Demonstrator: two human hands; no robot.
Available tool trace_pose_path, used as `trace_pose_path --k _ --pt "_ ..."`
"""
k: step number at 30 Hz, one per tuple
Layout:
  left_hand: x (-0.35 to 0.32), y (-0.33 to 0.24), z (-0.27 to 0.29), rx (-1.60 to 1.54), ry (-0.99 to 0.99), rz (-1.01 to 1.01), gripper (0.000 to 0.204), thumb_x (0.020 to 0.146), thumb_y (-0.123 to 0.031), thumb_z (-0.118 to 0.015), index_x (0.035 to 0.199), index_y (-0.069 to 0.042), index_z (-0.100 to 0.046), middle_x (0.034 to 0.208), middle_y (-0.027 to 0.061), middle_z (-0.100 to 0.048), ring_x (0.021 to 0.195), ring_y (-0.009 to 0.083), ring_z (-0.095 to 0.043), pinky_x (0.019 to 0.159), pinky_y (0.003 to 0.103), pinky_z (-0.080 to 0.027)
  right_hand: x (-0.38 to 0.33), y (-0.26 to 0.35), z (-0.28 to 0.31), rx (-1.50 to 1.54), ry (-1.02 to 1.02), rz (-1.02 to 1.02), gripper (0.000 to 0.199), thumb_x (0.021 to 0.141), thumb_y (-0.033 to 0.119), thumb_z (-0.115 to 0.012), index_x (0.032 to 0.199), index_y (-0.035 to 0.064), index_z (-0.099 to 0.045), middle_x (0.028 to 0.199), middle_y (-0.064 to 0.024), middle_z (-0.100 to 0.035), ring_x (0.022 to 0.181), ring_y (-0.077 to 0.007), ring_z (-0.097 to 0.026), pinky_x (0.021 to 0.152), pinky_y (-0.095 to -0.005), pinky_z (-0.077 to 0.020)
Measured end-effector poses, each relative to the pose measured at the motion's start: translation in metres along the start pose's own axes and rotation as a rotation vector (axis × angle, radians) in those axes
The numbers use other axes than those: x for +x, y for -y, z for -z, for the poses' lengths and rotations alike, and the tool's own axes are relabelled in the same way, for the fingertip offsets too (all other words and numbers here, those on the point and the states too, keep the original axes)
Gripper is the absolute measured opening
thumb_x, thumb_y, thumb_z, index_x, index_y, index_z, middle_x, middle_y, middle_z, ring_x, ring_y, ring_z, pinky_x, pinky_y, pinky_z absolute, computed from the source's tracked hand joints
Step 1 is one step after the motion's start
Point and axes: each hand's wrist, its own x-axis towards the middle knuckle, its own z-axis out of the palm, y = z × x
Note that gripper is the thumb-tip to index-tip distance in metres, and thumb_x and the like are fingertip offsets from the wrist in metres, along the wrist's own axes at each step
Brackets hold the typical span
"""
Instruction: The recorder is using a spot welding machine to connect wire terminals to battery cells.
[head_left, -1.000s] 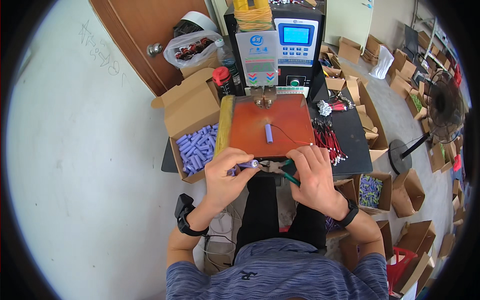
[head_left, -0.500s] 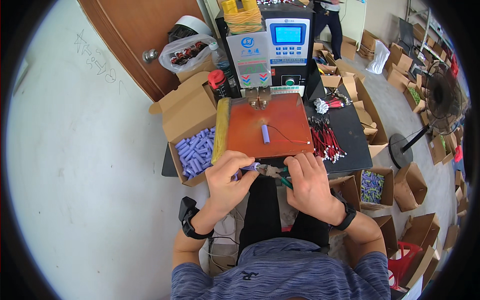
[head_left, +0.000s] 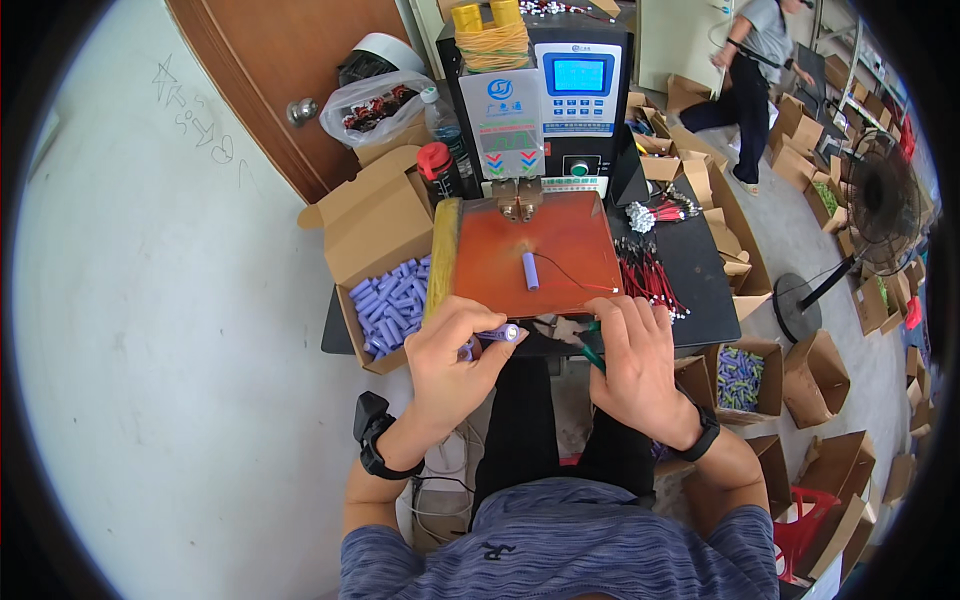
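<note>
Between its thumb and fingers my left hand (head_left: 455,350) grips a purple battery cell (head_left: 500,333), one bare metal end turned toward the right. More purple shows under those fingers, partly hidden. My right hand (head_left: 640,365) is wrapped round green-handled pliers (head_left: 568,330); their jaws are spread and sit apart from the cell's end. Beyond both hands, on an orange-brown work plate (head_left: 575,230), lies another purple cell (head_left: 531,270) with a thin dark lead running right to a small white connector.
A spot-welding machine (head_left: 580,130) stands behind the plate. An open carton (head_left: 375,240) of purple cells is at left. Bundles of red and black leads (head_left: 655,280) lie at right. Cartons, a fan (head_left: 885,185) and a walking person (head_left: 755,80) are farther right.
The pliers have pulled back right from the cell, and their jaws have opened. My right hand has shifted slightly right. The other person has come farther into view, moving right.
</note>
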Motion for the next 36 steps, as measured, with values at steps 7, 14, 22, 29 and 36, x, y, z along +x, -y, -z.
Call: trace_pose_path --k 7,14,22,29,36 --pt "-0.002 0.0 0.0 -0.028 0.02 0.047 0.023 0.067 0.01 -0.074 0.086 0.001 -0.066 0.086 0.0074 -0.062 0.066 0.0081 -0.056 0.051 0.02 -0.042 -0.001 0.007 0.002 -0.014 0.03 0.056 0.056 0.054 -0.001 -0.059 0.109 -0.0013 -0.052 0.094 -0.0114 -0.052 0.082 -0.0267 -0.049 0.071 -0.0385 -0.0319" --pt "0.001 -0.001 -0.002 0.033 -0.013 0.013 0.018 0.068 0.001 -0.077 0.082 -0.003 -0.066 0.078 0.0055 -0.064 0.055 0.0098 -0.057 0.046 0.023 -0.042 -0.003 0.005 -0.002 -0.022 0.046 0.068 0.061 0.053 -0.001 -0.061 0.113 -0.0004 -0.049 0.094 -0.0128 -0.05 0.083 -0.0301 -0.048 0.072 -0.0405 -0.0329" --pt "-0.004 -0.002 0.001 0.136 0.016 -0.08 0.025 0.066 0.008 -0.074 0.088 -0.001 -0.065 0.084 0.0082 -0.063 0.058 0.0093 -0.056 0.047 0.021 -0.041 -0.005 0.009 -0.003 -0.116 0.1 0.066 0.047 0.061 0.001 -0.058 0.106 -0.0067 -0.05 0.09 -0.0141 -0.052 0.079 -0.028 -0.051 0.068 -0.0391 -0.036" --pt "-0.012 -0.003 -0.005 0.22 -0.032 -0.012 0.022 0.066 0.005 -0.075 0.082 -0.001 -0.063 0.077 0.0068 -0.062 0.053 0.0092 -0.054 0.046 0.023 -0.04 -0.005 0.004 -0.019 -0.105 0.103 0.031 0.028 0.064 0.002 -0.058 0.089 -0.0003 -0.048 0.079 -0.0145 -0.051 0.063 -0.0262 -0.054 0.056 -0.0361 -0.0422" --pt "-0.026 -0.017 -0.007 0.071 0.057 0.049 0.022 0.067 0.0 -0.081 0.074 -0.003 -0.06 0.07 0.0065 -0.06 0.055 0.01 -0.053 0.047 0.023 -0.039 0.027 -0.065 -0.01 -0.258 -0.034 -0.345 0.026 0.066 -0.003 -0.061 0.087 -0.0002 -0.046 0.075 -0.0159 -0.055 0.067 -0.0353 -0.062 0.058 -0.0427 -0.0505"
